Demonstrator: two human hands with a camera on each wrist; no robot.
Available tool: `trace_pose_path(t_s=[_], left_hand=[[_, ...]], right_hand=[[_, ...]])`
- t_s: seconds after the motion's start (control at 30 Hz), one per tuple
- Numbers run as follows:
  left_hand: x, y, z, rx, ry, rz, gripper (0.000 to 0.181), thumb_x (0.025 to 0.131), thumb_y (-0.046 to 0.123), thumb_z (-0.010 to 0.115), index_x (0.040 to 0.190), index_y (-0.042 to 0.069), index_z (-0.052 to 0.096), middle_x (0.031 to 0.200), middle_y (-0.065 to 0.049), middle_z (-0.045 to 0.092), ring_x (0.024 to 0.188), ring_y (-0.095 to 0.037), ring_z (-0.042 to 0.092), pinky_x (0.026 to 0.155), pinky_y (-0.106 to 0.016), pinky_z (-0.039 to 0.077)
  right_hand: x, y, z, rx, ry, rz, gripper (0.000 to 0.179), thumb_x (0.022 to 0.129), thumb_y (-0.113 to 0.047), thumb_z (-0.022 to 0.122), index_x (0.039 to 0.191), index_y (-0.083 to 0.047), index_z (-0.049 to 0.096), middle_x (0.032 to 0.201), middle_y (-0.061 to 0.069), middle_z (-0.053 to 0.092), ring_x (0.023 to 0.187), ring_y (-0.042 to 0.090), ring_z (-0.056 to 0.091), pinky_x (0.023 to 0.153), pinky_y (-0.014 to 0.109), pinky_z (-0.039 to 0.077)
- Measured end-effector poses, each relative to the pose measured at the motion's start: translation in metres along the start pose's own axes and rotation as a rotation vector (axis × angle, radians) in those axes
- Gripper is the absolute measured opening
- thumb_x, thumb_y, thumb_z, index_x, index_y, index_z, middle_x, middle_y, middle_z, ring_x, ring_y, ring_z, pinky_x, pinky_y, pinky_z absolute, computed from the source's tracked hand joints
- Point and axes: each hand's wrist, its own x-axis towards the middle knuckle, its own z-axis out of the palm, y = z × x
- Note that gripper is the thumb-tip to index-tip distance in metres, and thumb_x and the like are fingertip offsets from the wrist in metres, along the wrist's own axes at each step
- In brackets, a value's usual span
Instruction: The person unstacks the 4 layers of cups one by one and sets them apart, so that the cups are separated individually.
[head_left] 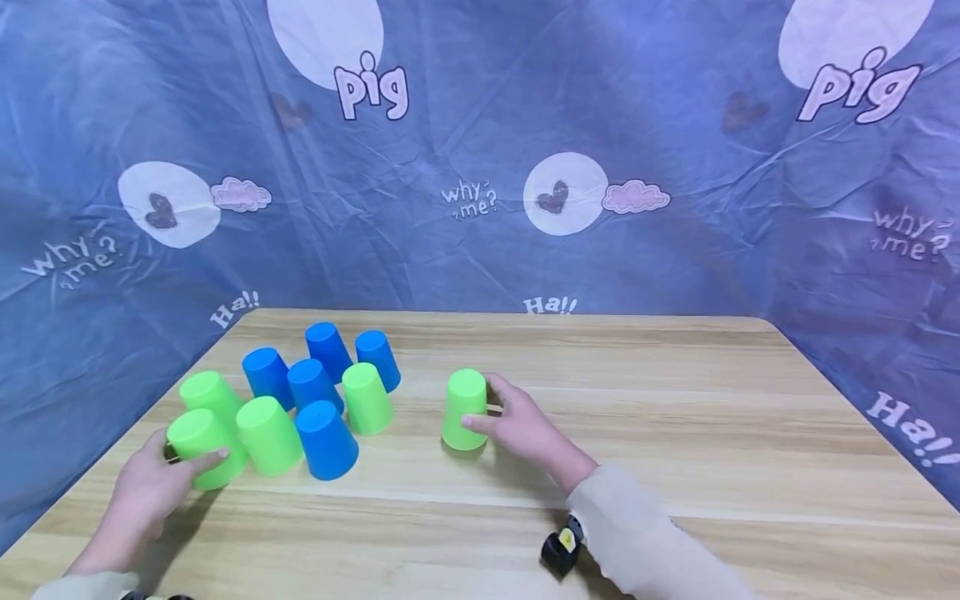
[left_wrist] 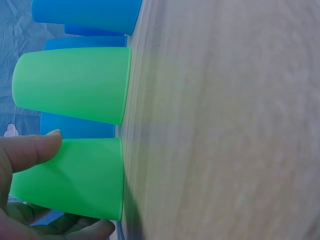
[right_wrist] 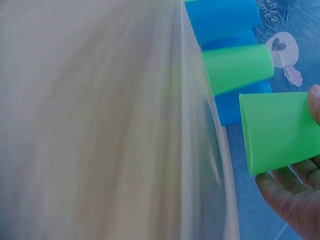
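Note:
My right hand (head_left: 525, 429) grips an upside-down green cup (head_left: 458, 408) from its right side, thumb in front and fingers behind. In the right wrist view that cup's rim stands slightly apart from the tabletop. At the left, my left hand (head_left: 142, 487) holds another upside-down green cup (head_left: 222, 440) between thumb and fingers; its rim appears to be on the table in the left wrist view. Close beside it stand a green cup (head_left: 270, 437) and, behind, a partly hidden green cup (head_left: 213, 393).
Several upside-down blue cups, among them a front one (head_left: 327, 442) and a far one (head_left: 327, 352), share the left cluster with a green cup (head_left: 367, 400) at its right side. The wooden table (head_left: 675, 392) ends at a blue printed cloth (head_left: 465, 258).

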Motion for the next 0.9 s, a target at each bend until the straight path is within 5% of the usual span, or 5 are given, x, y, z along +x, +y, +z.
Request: trace_pose_path(t_s=[0.27,0.47,0.9], left_hand=[[0.001,-0.002,-0.001,0.030,0.009,0.020,0.092,0.087,0.048,0.056,0.138,-0.015,0.012,0.131,-0.040,0.030,0.101,-0.042,0.046,0.072,-0.039,0.048],[0.001,-0.003,0.000,0.020,0.005,0.017,0.093,0.087,0.048,0.056,0.138,-0.015,0.011,0.132,-0.041,0.027,0.109,-0.048,0.040,0.083,-0.055,0.043],[0.003,-0.001,-0.001,0.014,-0.001,0.019,0.095,0.087,0.049,0.056,0.138,-0.015,0.010,0.134,-0.041,0.024,0.116,-0.052,0.033,0.091,-0.062,0.036]], right_hand=[[0.010,-0.012,0.028,-0.023,-0.056,-0.024,0.057,0.081,-0.023,0.070,0.131,-0.011,0.047,0.124,0.008,0.057,0.120,0.029,0.049,0.101,0.047,0.039],[0.016,-0.017,0.047,-0.035,-0.073,-0.023,0.058,0.081,-0.024,0.071,0.132,-0.013,0.047,0.125,0.005,0.056,0.120,0.026,0.049,0.101,0.045,0.039],[0.024,-0.029,0.075,-0.073,-0.107,0.025,0.060,0.079,-0.029,0.072,0.133,-0.018,0.048,0.127,0.002,0.056,0.119,0.023,0.050,0.099,0.043,0.041]])
